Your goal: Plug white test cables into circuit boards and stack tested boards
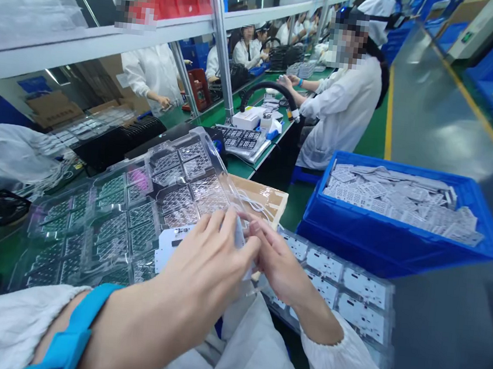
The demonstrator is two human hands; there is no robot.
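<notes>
My left hand [208, 251], with a blue wrist strap [76, 331], is closed with its fingers bent over a thin white board [240, 234]. On the board's other side, my right hand [280, 264] pinches it near its edge. Most of the board is hidden by my fingers. Below and left of them, a white circuit board [170, 244] with dark parts lies on a clear plastic tray [111, 232]. That tray has several moulded, ribbed compartments and overlaps another clear tray. To the right of my hands, a second tray holds several white boards [363, 288].
A blue crate [343, 230] full of pale patterned panels stands at the right. Behind the trays are a cardboard box [271, 199] and a metal shelf post [221, 41]. A co-worker in white [343, 106] sits further along the green bench.
</notes>
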